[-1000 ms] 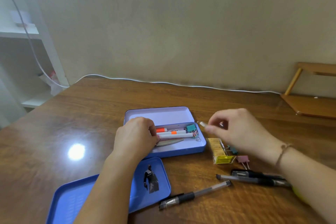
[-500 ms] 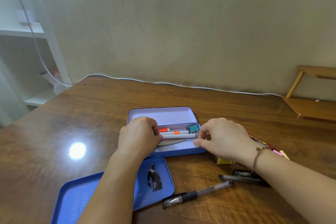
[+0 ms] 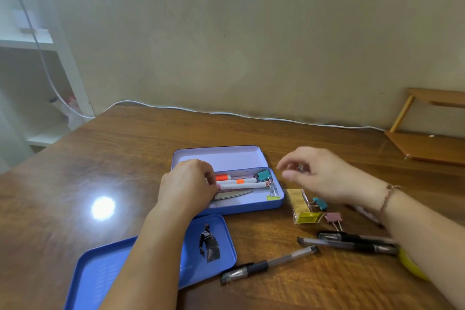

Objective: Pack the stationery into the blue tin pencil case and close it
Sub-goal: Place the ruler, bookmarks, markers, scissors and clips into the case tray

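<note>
The blue tin pencil case (image 3: pixel 241 206) lies open at the table's centre. Inside are an orange marker (image 3: pixel 222 177), a white pen (image 3: pixel 242 186), a teal binder clip (image 3: pixel 263 175), a yellow clip (image 3: pixel 273 197) and a thin metal strip (image 3: pixel 237 194). My left hand (image 3: pixel 187 186) rests curled on the tin's left end, thumb against the white pen. My right hand (image 3: pixel 319 176) hovers just right of the tin with fingers loosely bent; a small dark bit shows between them, unclear what. The loose lid (image 3: pixel 105 267) lies in front.
Right of the tin lie a yellow packet (image 3: pixel 300 205), a teal clip (image 3: pixel 320 202), a pink clip (image 3: pixel 333 218), two black pens (image 3: pixel 352 241) and a clear gel pen (image 3: pixel 269 263). A white cable (image 3: pixel 226 113) runs along the wall. A wooden stand (image 3: pixel 425 146) sits far right.
My right hand went down to the tin's right end, then lifted back out to the right. A yellow clip now lies in the tin's right corner. The left hand stayed put.
</note>
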